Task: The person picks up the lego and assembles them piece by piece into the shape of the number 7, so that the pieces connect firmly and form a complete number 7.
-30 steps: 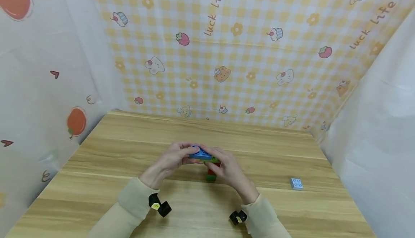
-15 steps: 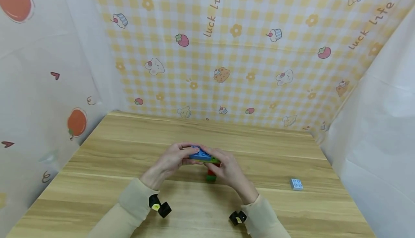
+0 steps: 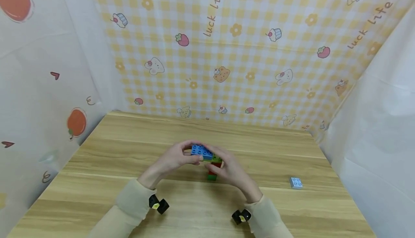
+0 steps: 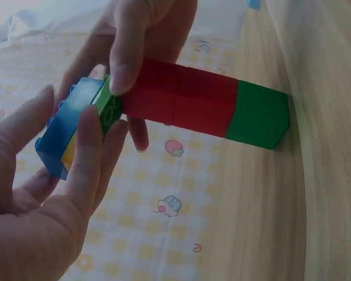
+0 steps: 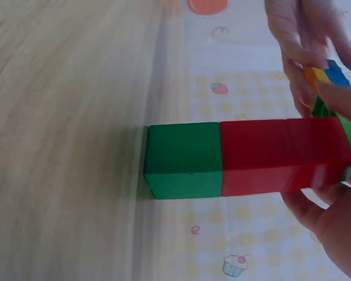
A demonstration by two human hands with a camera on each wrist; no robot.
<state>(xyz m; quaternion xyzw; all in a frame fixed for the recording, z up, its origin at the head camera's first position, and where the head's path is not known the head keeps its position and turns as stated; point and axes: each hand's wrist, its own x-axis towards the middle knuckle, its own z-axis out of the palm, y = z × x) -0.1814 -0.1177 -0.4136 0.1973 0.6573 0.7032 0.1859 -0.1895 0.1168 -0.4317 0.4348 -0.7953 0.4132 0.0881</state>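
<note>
A tower of toy building bricks stands on the table: a dark green brick at the bottom, then two red bricks, then a light green piece. A yellow piece and a blue brick top it, reaching out to the left past the tower. My left hand holds the overhanging blue end, thumb at the near side and fingers around the underside. My right hand grips the tower's upper part, its thumb along the light green and top red pieces. Its other fingers are partly hidden behind.
A light blue brick with studs up lies on the wooden table at the right. A yellow checked cloth hangs behind the table, with white sheets along both sides.
My left thumb has slid from the blue brick's top to its near side, baring more studs. The right hand has shifted slightly right; the tower stays upright.
</note>
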